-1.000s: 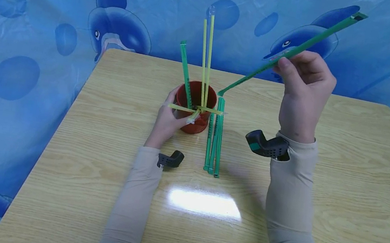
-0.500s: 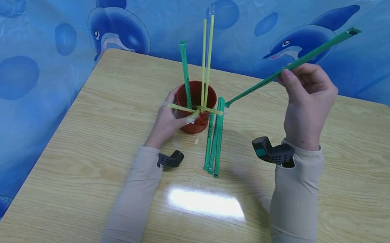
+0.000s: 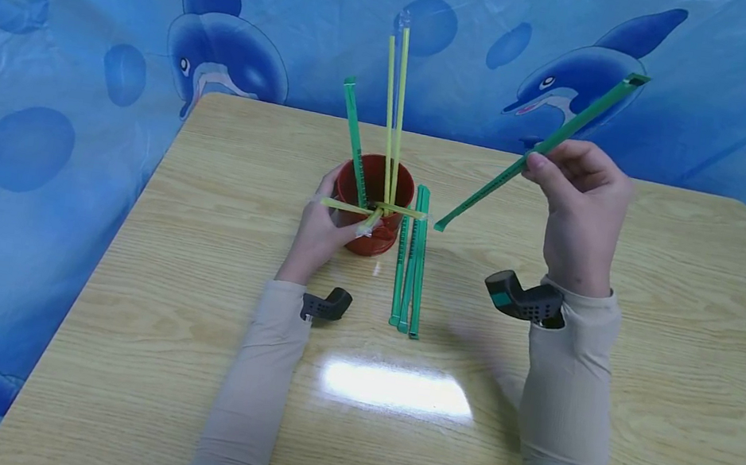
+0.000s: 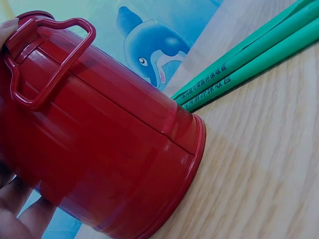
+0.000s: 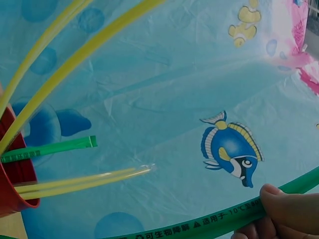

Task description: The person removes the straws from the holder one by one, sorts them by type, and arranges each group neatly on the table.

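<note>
**Green stick held in the air beside the red cup**

The right hand [image 3: 583,204] is pinching a green stick [image 3: 545,147] above the table [image 3: 649,370], its lower tip hanging free just right of the red cup [image 3: 375,221]. The left hand [image 3: 318,236] is grasping the cup's side. Yellow sticks [image 3: 395,107] and one green stick are standing in the cup; three green sticks [image 3: 411,270] are lying flat beside it.

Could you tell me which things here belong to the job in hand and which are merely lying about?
In hand:
- green straw pinched by right hand
- red cup held by left hand
- straws in cup
- green straws on table

Lying about:
- dolphin cloth
- table
</note>
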`<state>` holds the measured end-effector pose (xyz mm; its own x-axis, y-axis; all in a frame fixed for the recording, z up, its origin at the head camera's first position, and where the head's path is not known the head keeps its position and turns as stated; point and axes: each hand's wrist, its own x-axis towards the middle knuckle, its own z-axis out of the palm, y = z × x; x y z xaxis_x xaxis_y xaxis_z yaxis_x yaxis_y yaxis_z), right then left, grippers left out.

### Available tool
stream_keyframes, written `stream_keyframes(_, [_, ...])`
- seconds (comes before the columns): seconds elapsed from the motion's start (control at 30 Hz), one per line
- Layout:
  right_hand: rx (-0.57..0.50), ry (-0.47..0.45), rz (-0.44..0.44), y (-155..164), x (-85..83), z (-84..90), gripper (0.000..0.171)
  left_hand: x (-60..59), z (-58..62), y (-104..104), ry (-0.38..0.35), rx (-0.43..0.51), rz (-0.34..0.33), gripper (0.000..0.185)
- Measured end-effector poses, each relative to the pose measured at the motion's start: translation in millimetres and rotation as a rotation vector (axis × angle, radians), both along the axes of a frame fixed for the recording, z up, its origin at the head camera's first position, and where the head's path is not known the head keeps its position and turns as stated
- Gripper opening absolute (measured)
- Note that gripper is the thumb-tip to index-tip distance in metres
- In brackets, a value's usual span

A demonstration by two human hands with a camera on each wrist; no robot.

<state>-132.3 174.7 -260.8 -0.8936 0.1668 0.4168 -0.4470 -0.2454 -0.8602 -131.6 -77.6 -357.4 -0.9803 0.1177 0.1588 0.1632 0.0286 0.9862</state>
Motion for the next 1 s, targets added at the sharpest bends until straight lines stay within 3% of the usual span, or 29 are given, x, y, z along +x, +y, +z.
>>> stream_keyframes(0.37, [0.087,-0.099,0.028,7,1.3,-10.7,0.01,-0.7,-1.0,0,-0.008,0.002,0.001,0.083])
stream_keyframes(0.83, [0.337,-0.254,0.129,14,-1.9,-31.2,0.005,0.3,0.1,0,-0.006,-0.003,0.01,0.083])
stream_keyframes(1.0, [0.461,-0.361,0.149,15,-5.7,-42.5,0.007,0.6,0.3,0,-0.009,-0.006,0.011,0.083])
